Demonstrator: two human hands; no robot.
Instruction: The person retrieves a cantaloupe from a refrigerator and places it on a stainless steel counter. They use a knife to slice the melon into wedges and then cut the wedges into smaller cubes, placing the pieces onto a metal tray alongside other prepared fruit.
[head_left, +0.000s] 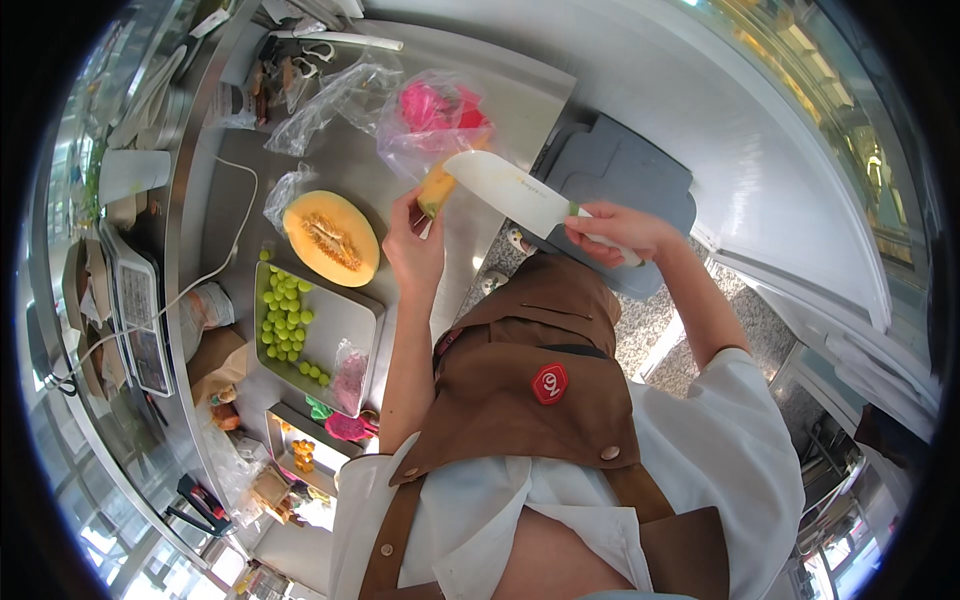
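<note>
A strip of melon (436, 189) with orange flesh and some green skin is pinched in the fingers of my left hand (416, 244). My right hand (619, 231) grips the handle of a kitchen knife (514, 193) with a wide white blade. The blade's tip lies at the strip's far part; whether it cuts in or only overlaps, I cannot tell. Just beyond is a clear plastic bag (397, 150) holding pink dragon fruit peel (439, 109). To the left of my left hand rests a halved melon (352, 217), cut face up, its seeds showing.
A metal tray (330, 307) holds green grapes (283, 315) and a pink bagged item (349, 379). A smaller tray (322, 476) stands nearer me. Crumpled plastic film (322, 112) lies on the steel counter (517, 82). A grey lidded bin (622, 180) stands beyond the counter's right edge.
</note>
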